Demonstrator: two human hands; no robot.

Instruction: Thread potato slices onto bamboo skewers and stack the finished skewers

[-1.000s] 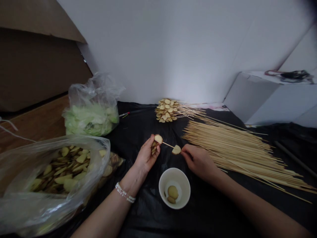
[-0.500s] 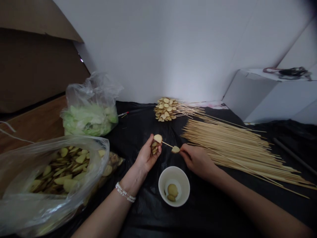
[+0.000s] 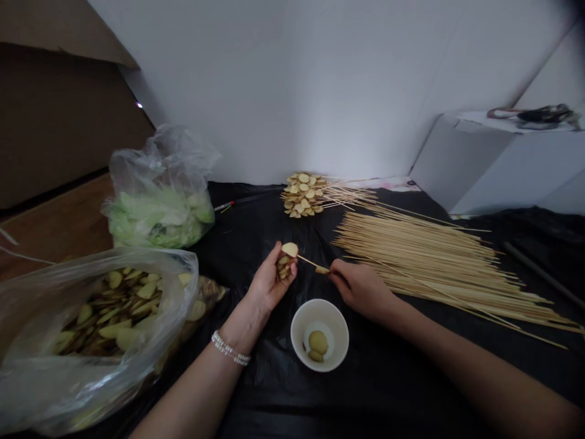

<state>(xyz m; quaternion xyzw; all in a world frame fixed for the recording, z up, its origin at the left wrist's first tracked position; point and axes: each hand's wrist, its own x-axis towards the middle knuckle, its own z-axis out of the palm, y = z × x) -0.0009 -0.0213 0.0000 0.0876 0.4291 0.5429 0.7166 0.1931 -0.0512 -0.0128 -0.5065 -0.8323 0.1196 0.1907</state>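
Bamboo skewer (image 3: 309,262), held over the black plastic sheet (image 3: 256,219) just beyond the white bowl (image 3: 297,320). Its long axis runs slantwise between the two hands, with the free end pointing up and to the left, away from the person. That end meets the top potato slice (image 3: 289,249), whose pale cut face is turned upward. A second slice (image 3: 322,269) sits threaded near the other end. The right hand (image 3: 361,288) pinches the skewer just behind this second slice, its fingers closed on the stick. The left hand (image 3: 269,285) is curled around a stack of potato slices (image 3: 283,268), with its fingertips steadying the top slice. Compared with one second ago, the second slice shows less of its broad face and looks nearly edge-on. The spacing of the hands is unchanged, and the whole scene sits slightly higher in the view. To the right lies a pile of bare skewers (image 3: 434,262), and at the back a heap of loaded skewers (image 3: 302,195). At the left stand a bag of potato slices (image 3: 105,305) and a bag of green leaves (image 3: 155,213).
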